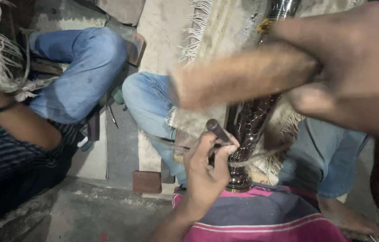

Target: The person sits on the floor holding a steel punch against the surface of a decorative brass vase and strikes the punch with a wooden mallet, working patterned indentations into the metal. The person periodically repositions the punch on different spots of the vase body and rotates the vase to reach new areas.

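My left hand [205, 168] is closed around a short dark metal punch [218, 130], its tip resting against a shiny, patterned metal vessel [250, 130]. The vessel leans up and away, and its round foot [239, 179] rests on a pink and grey striped cloth [261, 219]. My right hand [355, 67], close to the camera and blurred, grips a thick wooden handle or mallet [243, 76] that stretches leftward above the vessel. The top of the vessel is partly hidden behind that wood.
A fringed beige cloth [198, 31] lies behind the vessel. Blue-jeaned legs [149, 98] and a bare foot [346, 219] flank it. Another person in jeans [86, 67] and a striped shirt [1, 152] sits at left. A small brown block [147, 181] lies on the concrete floor.
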Tool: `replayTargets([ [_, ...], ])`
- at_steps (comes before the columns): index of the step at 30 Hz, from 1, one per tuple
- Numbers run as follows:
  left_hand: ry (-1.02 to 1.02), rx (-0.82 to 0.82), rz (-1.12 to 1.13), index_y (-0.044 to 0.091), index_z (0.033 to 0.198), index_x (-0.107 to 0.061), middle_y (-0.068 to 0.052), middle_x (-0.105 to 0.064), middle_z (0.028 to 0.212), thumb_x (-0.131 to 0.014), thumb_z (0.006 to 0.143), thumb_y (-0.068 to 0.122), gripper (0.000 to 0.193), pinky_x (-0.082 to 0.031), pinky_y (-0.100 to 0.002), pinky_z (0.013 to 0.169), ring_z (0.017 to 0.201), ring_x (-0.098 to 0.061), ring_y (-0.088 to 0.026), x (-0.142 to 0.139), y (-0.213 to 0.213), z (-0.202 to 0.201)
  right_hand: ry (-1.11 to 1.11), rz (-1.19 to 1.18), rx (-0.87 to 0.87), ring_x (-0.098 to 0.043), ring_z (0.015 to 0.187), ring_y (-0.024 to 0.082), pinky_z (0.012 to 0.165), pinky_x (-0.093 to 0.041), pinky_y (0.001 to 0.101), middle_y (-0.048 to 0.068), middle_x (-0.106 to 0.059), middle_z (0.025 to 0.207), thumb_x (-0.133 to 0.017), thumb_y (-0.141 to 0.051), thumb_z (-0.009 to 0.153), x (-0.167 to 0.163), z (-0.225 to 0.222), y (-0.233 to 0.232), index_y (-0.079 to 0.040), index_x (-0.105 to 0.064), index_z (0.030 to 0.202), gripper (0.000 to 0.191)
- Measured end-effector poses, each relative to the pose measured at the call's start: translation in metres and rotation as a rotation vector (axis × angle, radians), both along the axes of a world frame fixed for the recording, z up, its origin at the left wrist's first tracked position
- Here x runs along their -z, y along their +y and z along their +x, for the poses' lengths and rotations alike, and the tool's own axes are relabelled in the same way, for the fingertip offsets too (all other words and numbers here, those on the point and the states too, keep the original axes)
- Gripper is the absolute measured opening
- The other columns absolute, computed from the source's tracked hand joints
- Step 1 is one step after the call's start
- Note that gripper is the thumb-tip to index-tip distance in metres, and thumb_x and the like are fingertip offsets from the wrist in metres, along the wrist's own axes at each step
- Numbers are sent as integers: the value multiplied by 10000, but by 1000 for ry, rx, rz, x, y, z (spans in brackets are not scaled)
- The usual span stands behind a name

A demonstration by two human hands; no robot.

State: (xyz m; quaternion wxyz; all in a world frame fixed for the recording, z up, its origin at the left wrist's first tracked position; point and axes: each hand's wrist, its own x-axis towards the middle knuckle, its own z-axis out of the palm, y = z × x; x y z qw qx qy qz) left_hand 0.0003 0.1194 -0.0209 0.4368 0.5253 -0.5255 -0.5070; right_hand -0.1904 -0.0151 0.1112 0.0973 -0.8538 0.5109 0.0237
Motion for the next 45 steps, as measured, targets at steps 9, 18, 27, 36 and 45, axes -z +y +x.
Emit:
replayTargets([
  [9, -103, -118, -103, -23, 1071, -603, -106, -749, 981, -652, 977, -30, 106, -619, -248, 784, 871, -742, -127, 12, 15, -4, 352, -32, -199, -744, 777, 228, 624, -572, 387, 3, -703, 860, -787, -444, 716, 9, 3, 5, -240, -584, 1102, 482],
  [18, 153, -176, 96, -70, 1125, -697, -122, -772, 1041, -689, 988, -40, 141, -594, -256, 824, 925, -729, -150, 34, 5, 6, 279, -37, -120, -736, 790, 258, 663, -560, 413, -16, -714, 818, -849, -392, 564, -2, 15, 5, -266, -661, 1083, 566],
  [27, 472, -190, -26, -6, 1152, -456, -110, -666, 1032, -673, 1040, 37, 248, -582, -262, 789, 918, -664, -125, 56, -94, 6, -753, -6, 683, -678, 700, 135, 606, -518, 298, 100, -707, 831, -887, -239, 832, 94, -30, 57, -21, -690, 1134, 421],
  [36, 730, -158, -213, 49, 1322, -504, -120, -710, 1124, -693, 1033, 169, 366, -626, -287, 768, 973, -698, -133, 90, -199, -63, -663, 35, 709, -642, 669, 118, 618, -501, 304, 120, -708, 796, -944, -334, 771, 118, -31, 60, 14, -695, 1153, 574],
  [45, 880, -105, -120, 60, 1316, -493, -104, -690, 1127, -696, 1038, 154, 356, -566, -269, 715, 972, -673, -103, 63, -189, -48, -1221, 341, 685, -714, 883, 122, 773, -613, 281, 44, -737, 1029, -892, -188, 751, 155, -53, 50, 12, -639, 1205, 557],
])
